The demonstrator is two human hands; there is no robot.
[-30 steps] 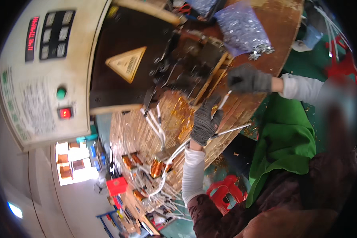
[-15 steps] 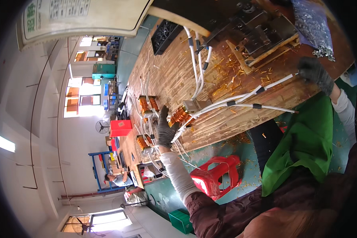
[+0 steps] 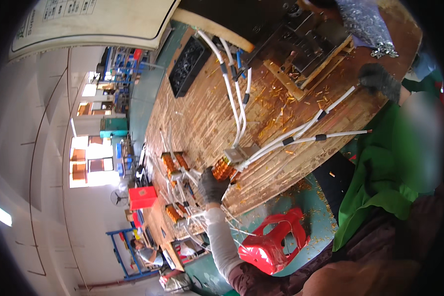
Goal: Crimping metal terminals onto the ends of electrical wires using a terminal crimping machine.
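Gloved in dark grey, the left hand [image 3: 212,185] is closed around the near end of a copper coil [image 3: 223,168] lying on the wooden workbench [image 3: 202,118], at about 7 o'clock from the picture's middle. From that coil white sleeved leads [image 3: 301,135] run out toward 2 o'clock, while more copper coils [image 3: 173,163] lie at 9 o'clock of the hand. Up at 2 o'clock near the bench edge, the right hand [image 3: 380,81], also gloved, curls over the far end of one white lead, though how tightly it grips I cannot tell; a red plastic stool [image 3: 274,244] stands below the bench at 5 o'clock of the left hand.
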